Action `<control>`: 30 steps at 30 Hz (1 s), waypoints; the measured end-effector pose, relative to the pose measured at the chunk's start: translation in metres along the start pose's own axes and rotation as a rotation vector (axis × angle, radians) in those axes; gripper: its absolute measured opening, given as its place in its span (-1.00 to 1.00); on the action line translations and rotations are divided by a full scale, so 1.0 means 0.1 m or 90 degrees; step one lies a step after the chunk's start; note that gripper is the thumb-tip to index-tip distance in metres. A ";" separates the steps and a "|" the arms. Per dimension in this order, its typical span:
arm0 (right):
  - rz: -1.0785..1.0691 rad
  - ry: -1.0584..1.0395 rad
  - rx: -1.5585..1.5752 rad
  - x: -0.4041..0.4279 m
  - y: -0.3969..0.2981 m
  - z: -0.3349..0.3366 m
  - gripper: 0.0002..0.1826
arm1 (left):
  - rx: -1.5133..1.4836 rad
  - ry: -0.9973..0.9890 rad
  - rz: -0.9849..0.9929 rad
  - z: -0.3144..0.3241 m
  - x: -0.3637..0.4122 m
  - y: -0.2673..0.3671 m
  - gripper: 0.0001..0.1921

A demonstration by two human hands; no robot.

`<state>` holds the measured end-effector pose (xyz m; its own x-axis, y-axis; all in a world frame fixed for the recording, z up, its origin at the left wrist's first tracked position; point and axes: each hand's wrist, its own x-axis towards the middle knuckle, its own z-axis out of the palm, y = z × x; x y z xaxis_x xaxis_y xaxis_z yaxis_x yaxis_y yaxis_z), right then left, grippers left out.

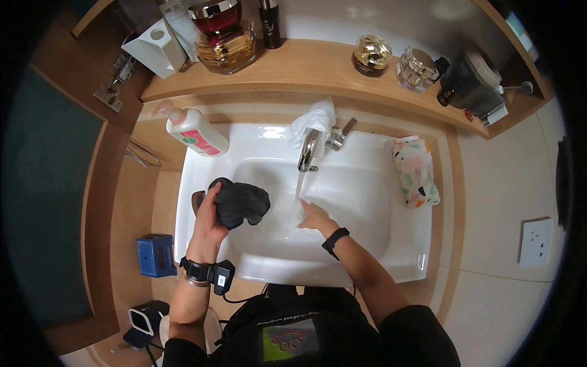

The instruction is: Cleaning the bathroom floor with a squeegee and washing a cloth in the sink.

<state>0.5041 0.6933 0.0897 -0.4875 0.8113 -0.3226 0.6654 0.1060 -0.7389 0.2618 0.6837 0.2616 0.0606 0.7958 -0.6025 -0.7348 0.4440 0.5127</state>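
Observation:
A bundled dark grey cloth (pixel 240 204) is gripped in my left hand (pixel 211 220) over the left side of the white washbasin (pixel 367 247). Water runs from the chrome faucet (pixel 309 151) in a thin stream. My right hand (pixel 315 216) is under that stream, low in the basin, with nothing seen in it; some of its fingers are blurred by the water. A white cloth (pixel 316 120) is draped behind the faucet, beside its lever (pixel 341 134). A brown object (pixel 197 202), partly hidden by my left hand, lies on the basin's left rim.
A pump bottle (pixel 199 133) stands at the basin's back left corner. On the right rim lies a patterned soft pack of wipes (pixel 415 172). A wooden shelf (pixel 312 69) with jars and bottles overhangs the back. A blue plastic stool (pixel 156 256) is at the lower left.

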 end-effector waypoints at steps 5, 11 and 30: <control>-0.223 0.124 0.311 0.02 -0.70 -0.03 -0.19 | -0.037 -0.041 -0.131 0.09 0.29 -0.41 -0.78; -0.118 0.317 0.476 0.10 -0.08 -0.33 -0.41 | 0.070 -0.018 -0.098 0.13 0.46 -0.65 -0.76; 0.228 -0.168 -0.374 -1.08 0.69 -0.36 -0.73 | 0.155 0.007 0.053 -0.70 -0.11 0.09 -0.69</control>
<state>0.6232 0.6332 0.0947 -0.2540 0.6960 -0.6716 0.9664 0.2108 -0.1470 0.2071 0.6498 0.2297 -0.0019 0.8295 -0.5585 -0.5528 0.4645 0.6918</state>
